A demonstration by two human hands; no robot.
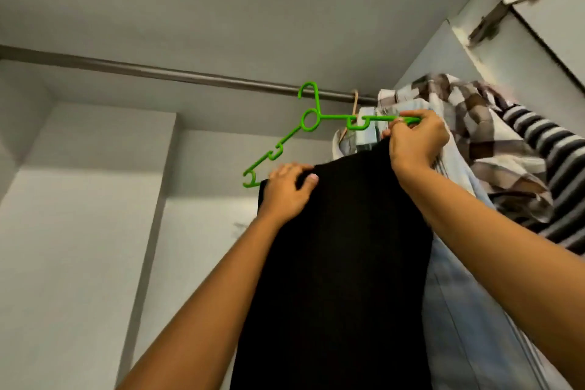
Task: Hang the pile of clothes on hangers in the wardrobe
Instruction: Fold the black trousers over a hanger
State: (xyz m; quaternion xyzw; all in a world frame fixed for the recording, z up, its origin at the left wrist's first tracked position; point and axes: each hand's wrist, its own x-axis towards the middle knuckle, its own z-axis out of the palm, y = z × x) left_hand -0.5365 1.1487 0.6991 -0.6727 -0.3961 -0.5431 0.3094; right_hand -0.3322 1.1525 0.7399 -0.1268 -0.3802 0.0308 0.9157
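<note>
A green plastic hanger (pixel 309 120) is held up inside the wardrobe, its hook just below the metal rail (pixel 177 76). A black garment (pixel 342 247) hangs down from the hanger's lower bar. My left hand (pixel 288 188) grips the garment's top edge near the hanger's left end. My right hand (pixel 416 139) pinches the hanger's right tip together with the black cloth. The hanger's lower bar is hidden behind the garment.
Clothes hang at the rail's right end: a brown checked shirt (pixel 474 136), a black-and-white striped top (pixel 557 161) and a pale blue garment (pixel 468 310). A wooden hanger (pixel 354 104) hooks on the rail. The open wardrobe door (pixel 544 28) with its hinge is upper right.
</note>
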